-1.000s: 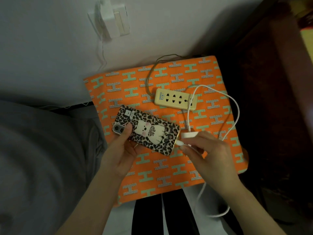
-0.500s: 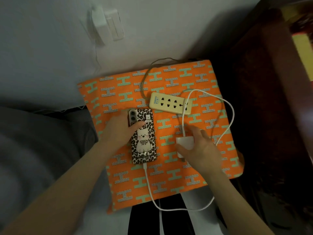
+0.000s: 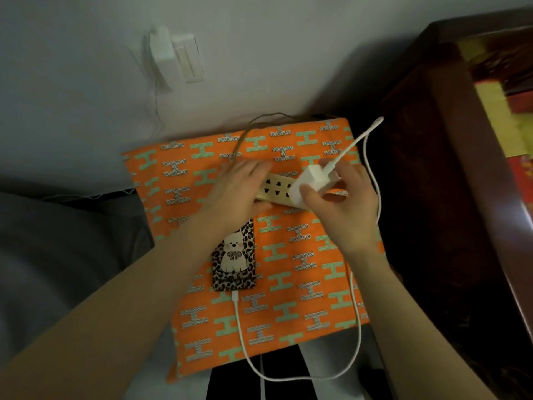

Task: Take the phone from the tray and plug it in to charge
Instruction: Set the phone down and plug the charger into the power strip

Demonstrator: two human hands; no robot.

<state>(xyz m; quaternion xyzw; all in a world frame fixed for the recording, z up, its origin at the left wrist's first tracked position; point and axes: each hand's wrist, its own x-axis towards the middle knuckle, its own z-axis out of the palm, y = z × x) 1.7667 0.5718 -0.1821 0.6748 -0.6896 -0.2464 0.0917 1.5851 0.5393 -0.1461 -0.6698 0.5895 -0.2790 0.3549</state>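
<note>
A big orange cloth (image 3: 317, 284) with green and grey H shapes covered the surface under everything. A dark wooden cabinet (image 3: 432, 197) stood at the right. On the far wall sat a white plug (image 3: 161, 53) beside a white switch (image 3: 189, 57).

The phone (image 3: 235, 256), in a spotted case with a little white dog on it, lay flat on the cloth, near the middle. A long white cable (image 3: 357, 327) was plugged into its near end and looped round to the right.

The left hand (image 3: 233, 192) lay flat and spread on the left end of the cream power strip (image 3: 277, 190), pressing it down. The right hand (image 3: 343, 203) was closed around the white charger block (image 3: 311, 181), which touched the right end of the strip. I could not tell if its pins were in.

The phone looked light, stiff and smooth, so it could slip. It would be best held by its long sides. The cable looked soft and bendy.
</note>
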